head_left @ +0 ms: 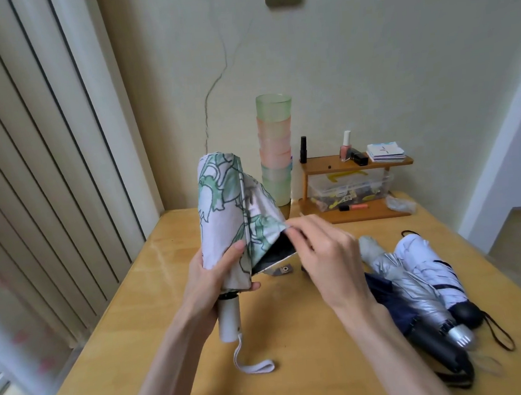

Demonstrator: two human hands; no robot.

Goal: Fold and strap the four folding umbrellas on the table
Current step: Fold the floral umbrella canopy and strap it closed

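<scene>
Green-leaf umbrella (222, 200) in left hand (209, 279), right hand (323, 254) pinching canopy edge

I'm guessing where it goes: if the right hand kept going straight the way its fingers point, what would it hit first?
The floral umbrella. The right hand points up and left, and its fingertips pinch that umbrella's fabric edge, so nothing lies between them.

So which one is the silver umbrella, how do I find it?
Go to the right side of the wooden table, where three umbrellas lie in a heap. The silver umbrella is the middle one, between the white umbrella and the navy umbrella. Only it has shiny grey cloth and a silver handle.
</scene>
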